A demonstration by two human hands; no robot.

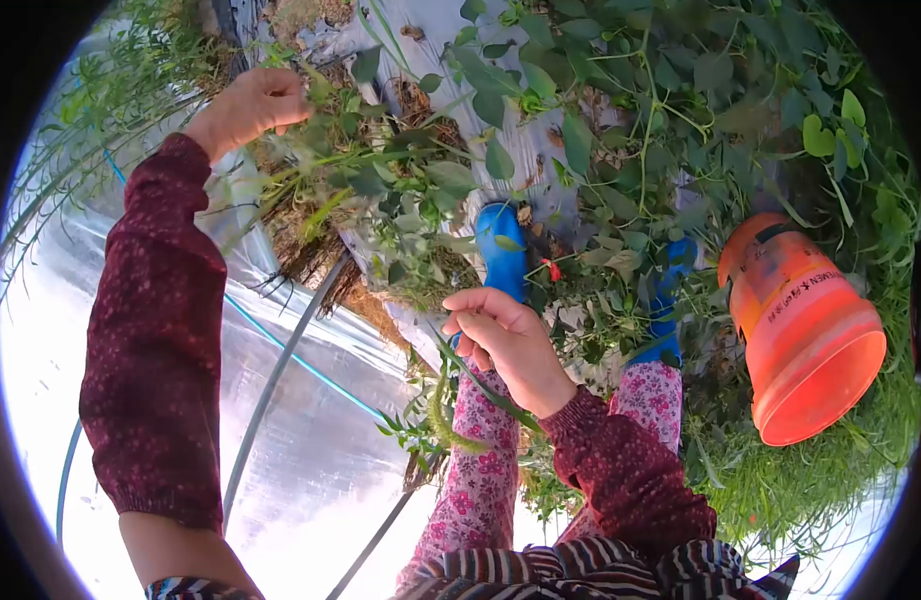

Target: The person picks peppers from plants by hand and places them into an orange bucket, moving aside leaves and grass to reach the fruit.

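My left hand (252, 110) reaches out at the upper left, its fingers curled closed beside thin green weeds (325, 105). Whatever its fingertips grip is too small to make out. Lower down, near the middle, my right hand (510, 350) is closed, thumb against fingers, on a stalk of grass (500, 400). The long blade passes under the palm, and a fuzzy seed head (445, 422) droops below it. Leafy plants (420, 190) grow between the two hands.
Blue boots (500, 250) stand among the plants. An orange plastic bucket (810, 340) lies tilted at the right. Broad-leaved vines (640, 110) spread over grey plastic sheeting (430, 50). At the left are a curved pipe (280, 370), a blue cord (300, 355) and translucent film (330, 440).
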